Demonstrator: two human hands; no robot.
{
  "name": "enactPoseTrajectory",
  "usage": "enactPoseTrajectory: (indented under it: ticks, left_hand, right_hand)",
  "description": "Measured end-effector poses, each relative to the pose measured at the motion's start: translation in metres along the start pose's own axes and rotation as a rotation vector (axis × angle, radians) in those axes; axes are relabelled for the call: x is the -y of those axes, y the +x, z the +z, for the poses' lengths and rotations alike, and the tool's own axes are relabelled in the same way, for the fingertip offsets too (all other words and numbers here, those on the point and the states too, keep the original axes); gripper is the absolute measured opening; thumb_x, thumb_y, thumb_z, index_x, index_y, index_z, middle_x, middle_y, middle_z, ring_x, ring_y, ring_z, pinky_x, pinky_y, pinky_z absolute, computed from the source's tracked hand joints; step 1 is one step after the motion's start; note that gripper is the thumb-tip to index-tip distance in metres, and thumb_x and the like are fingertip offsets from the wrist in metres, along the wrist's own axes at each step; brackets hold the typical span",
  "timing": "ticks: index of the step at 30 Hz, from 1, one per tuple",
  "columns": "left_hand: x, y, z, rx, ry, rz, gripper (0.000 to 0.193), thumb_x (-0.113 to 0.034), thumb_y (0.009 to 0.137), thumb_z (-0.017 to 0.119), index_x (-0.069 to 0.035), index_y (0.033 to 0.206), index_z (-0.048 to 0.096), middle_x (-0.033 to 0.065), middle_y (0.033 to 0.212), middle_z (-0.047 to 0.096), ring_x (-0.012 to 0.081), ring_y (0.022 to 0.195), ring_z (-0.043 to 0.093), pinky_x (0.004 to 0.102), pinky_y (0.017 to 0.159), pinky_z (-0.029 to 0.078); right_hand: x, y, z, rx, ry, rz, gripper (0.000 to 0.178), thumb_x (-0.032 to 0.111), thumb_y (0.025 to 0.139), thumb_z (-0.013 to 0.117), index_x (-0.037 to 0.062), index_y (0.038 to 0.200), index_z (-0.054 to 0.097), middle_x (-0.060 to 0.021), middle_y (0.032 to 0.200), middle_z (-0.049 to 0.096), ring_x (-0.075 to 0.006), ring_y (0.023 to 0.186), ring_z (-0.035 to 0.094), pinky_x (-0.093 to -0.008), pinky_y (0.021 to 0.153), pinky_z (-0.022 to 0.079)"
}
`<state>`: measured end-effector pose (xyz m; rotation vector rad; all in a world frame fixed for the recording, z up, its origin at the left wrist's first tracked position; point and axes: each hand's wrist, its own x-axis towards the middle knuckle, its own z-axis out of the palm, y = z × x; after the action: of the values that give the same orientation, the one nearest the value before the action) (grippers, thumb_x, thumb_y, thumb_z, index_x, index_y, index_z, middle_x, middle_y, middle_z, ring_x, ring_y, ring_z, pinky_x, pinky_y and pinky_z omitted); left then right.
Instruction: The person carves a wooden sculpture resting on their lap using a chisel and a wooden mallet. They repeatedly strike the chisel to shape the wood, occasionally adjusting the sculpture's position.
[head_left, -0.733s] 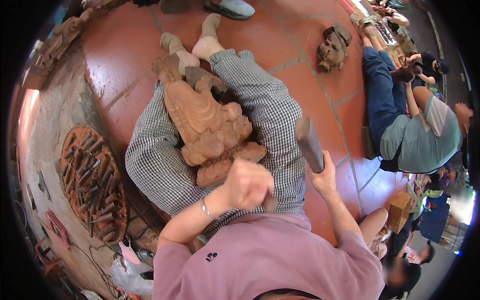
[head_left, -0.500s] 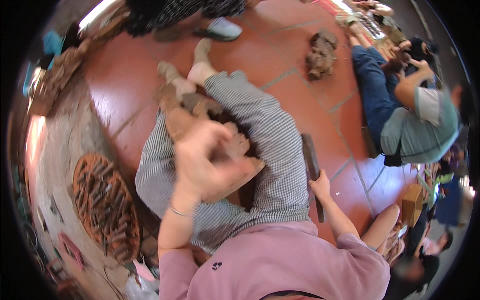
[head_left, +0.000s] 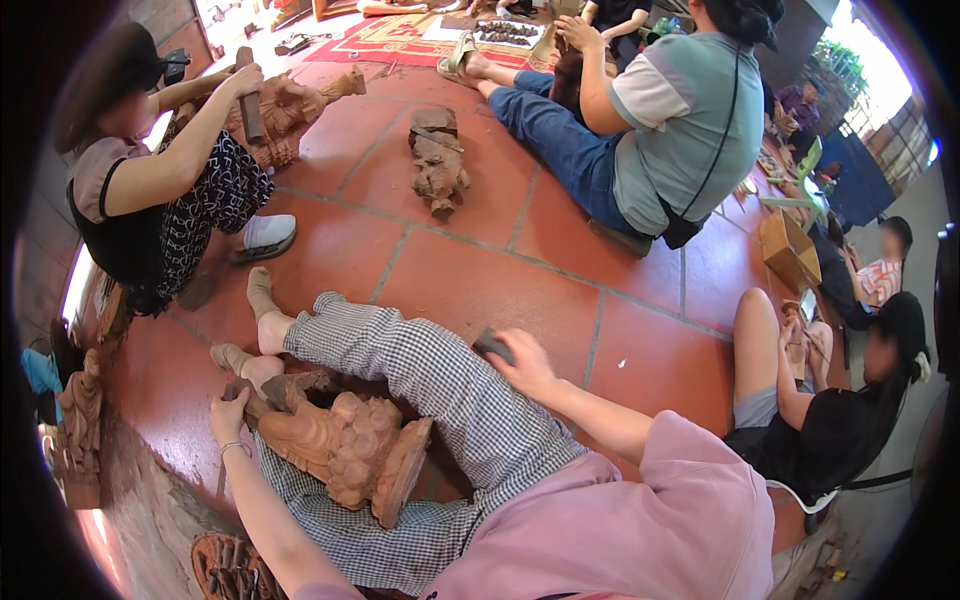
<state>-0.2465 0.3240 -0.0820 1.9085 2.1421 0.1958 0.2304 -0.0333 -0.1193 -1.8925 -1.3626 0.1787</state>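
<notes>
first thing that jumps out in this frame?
The carved wooden statue lying across the person's checked-trousered legs, low and left of centre, with the left hand on its narrow end. The right hand rests on the raised knee, gripping a dark wooden mallet. Beyond, another unfinished carving lies on the red tile floor among other seated people.

Four carved wooden figures show: one between the wearer's legs (head_left: 345,455), one at the far left edge (head_left: 80,415), one in the upper-left person's lap (head_left: 290,105), and one on the tiles at upper centre (head_left: 437,165). Four other people sit around. One white shoe (head_left: 262,237) lies left of centre.
</notes>
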Motion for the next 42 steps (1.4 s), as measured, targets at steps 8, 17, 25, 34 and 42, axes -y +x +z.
enactPoseTrajectory:
  ticks: [8,17,25,34,42]
  left_hand:
    - [0.018,-0.003,-0.001,-0.086,-0.173,0.105,0.073,-0.046,0.072,0.085,0.011,0.111,0.061,0.0287,0.106,0.069,0.0413,0.099,0.068,0.0464,0.086,0.052]
    - [-0.032,-0.062,-0.039,-0.146,-0.125,0.139,0.067,-0.046,0.077,0.081,0.007,0.112,0.061,0.0292,0.109,0.068,0.0425,0.102,0.066,0.0467,0.088,0.051]
    - [-0.046,-0.07,-0.044,-0.205,-0.17,0.187,0.064,-0.044,0.078,0.08,0.005,0.113,0.058,0.032,0.106,0.067,0.048,0.101,0.065,0.0499,0.085,0.051]
    - [-0.061,-0.052,-0.039,-0.215,-0.134,0.174,0.063,-0.047,0.076,0.08,-0.002,0.114,0.059,0.0304,0.097,0.07,0.0493,0.097,0.067,0.0522,0.082,0.053]
    - [-0.094,-0.043,-0.022,-0.114,-0.158,0.196,0.068,-0.051,0.076,0.08,-0.003,0.12,0.056,0.0302,0.101,0.07,0.048,0.098,0.067,0.0522,0.083,0.054]
  right_hand:
    - [0.138,0.133,0.096,0.018,0.425,-0.385,0.025,0.004,0.082,0.066,-0.0009,0.106,0.062,-0.0174,0.105,0.064,-0.0381,0.103,0.061,-0.0455,0.087,0.051]
    - [0.14,0.142,0.248,1.113,0.13,-0.021,0.074,0.034,0.074,0.086,-0.0007,0.131,0.053,-0.0233,0.127,0.062,-0.0386,0.12,0.059,-0.0454,0.099,0.049]
    - [0.129,0.144,0.296,0.817,0.31,-0.264,0.051,0.023,0.079,0.084,0.0061,0.121,0.06,-0.0199,0.11,0.069,-0.0405,0.111,0.063,-0.0472,0.092,0.05]
    - [0.159,0.207,0.304,1.075,0.174,-0.497,0.055,0.013,0.075,0.085,0.0146,0.126,0.063,-0.0152,0.115,0.069,-0.0348,0.112,0.064,-0.045,0.093,0.049]
    - [0.145,0.221,0.318,1.067,0.211,-0.511,0.05,0.011,0.081,0.076,0.0173,0.13,0.063,-0.0147,0.109,0.07,-0.0322,0.105,0.066,-0.0448,0.088,0.052]
